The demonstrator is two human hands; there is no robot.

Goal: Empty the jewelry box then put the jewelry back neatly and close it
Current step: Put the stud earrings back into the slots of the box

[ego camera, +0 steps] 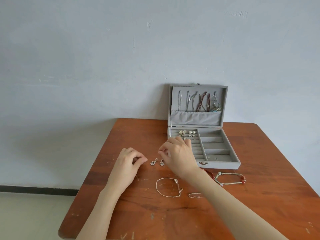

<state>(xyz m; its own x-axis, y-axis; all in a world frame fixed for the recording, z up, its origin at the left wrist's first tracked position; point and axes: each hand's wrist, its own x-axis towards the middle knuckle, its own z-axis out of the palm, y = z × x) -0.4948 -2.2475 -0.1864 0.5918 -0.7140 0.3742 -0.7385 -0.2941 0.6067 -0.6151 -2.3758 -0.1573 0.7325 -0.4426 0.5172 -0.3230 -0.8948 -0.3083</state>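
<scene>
A grey velvet jewelry box (223, 165) stands open on the wooden table (190, 219), lid upright with several necklaces (199, 102) hanging inside. Earrings and pearl studs (187, 133) sit in its left ring rows; the right compartments look nearly bare. Two drop earrings (157, 161) lie on the table left of the box. My right hand (178, 155) hovers just above them, fingertips pinching something tiny. My left hand (131, 161) rests beside them with curled fingers; whether it holds anything is unclear. A thin chain bracelet (168, 187), a small chain (195, 195), a beaded cord bracelet (231, 178) and red beads (210, 173) lie nearer me.
The table stands against a pale blue wall (121, 58). Its left edge drops to a light floor (34, 217) with a dark baseboard line. The box sits at the table's back, right of centre.
</scene>
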